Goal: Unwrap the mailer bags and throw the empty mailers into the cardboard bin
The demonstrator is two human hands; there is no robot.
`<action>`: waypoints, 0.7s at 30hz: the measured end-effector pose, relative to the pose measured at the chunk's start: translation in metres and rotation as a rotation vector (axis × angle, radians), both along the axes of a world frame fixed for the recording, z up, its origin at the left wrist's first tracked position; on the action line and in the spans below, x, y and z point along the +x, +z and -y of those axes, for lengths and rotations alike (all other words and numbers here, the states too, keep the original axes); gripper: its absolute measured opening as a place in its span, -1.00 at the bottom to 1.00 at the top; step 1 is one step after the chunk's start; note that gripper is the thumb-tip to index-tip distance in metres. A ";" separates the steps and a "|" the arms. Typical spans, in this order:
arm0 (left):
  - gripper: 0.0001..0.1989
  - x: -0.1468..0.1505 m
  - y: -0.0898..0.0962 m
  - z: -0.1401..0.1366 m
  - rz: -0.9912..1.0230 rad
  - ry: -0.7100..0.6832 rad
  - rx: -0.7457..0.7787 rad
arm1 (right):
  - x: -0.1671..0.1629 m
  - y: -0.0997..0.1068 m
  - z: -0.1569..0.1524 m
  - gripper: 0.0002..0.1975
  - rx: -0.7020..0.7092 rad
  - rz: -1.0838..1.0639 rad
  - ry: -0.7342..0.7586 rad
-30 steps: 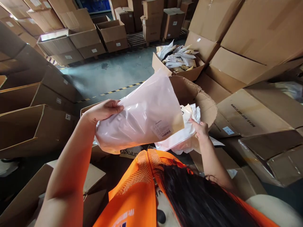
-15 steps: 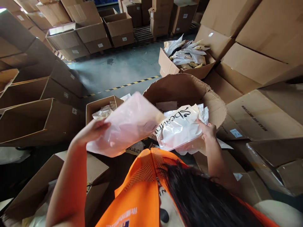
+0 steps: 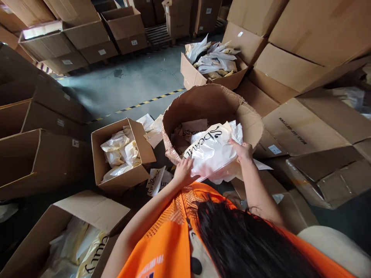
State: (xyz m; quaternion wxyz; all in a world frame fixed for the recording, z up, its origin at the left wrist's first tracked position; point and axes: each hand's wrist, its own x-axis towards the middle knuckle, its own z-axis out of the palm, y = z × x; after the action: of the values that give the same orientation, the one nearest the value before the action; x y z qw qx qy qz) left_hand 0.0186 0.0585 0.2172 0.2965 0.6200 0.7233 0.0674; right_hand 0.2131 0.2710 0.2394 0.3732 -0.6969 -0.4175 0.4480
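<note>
White plastic mailer bags (image 3: 210,150) with black "beauty" lettering lie in a stack in front of my chest, over the near rim of a round cardboard drum (image 3: 213,92). My right hand (image 3: 243,151) grips the stack at its right side, thumb on top. At the left edge of the stack, my left hand (image 3: 184,172) has its fingers closed on the top bag's near-left corner. A pinkish layer shows beneath the white top bag. Inside the drum, behind the stack, more lettered bags (image 3: 193,126) are visible.
To the left stands an open carton (image 3: 145,144) with plastic packages in it. Another carton (image 3: 92,206) with bags is at lower left. Beyond the drum sits a carton (image 3: 193,75) heaped with bags. Stacked boxes (image 3: 319,123) line the right. Loose bags (image 3: 156,179) lie between carton and drum.
The pinkish-white bag has left my left hand, which has moved right onto the stack. My right hand still holds the stack. The view has shifted, and the left carton now shows fully.
</note>
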 end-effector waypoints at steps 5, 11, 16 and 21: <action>-0.06 0.066 0.005 -0.063 -0.012 -0.115 0.025 | 0.001 -0.003 -0.002 -0.69 0.007 0.003 0.014; -0.50 0.025 0.032 -0.076 0.009 0.013 0.038 | 0.004 -0.012 -0.004 -0.75 -0.037 -0.038 -0.022; -0.72 -0.070 0.090 -0.096 0.150 0.320 0.115 | 0.013 -0.016 -0.013 -0.76 -0.071 -0.036 0.017; -0.85 -0.133 0.163 -0.077 0.514 0.426 0.076 | 0.010 -0.031 -0.022 -0.70 -0.059 0.009 0.106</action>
State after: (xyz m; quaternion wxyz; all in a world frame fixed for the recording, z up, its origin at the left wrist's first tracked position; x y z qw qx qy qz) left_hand -0.1147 0.1360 0.3798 0.4251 0.4284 0.7351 0.3088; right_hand 0.2230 0.2930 0.2086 0.3265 -0.6866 -0.4421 0.4759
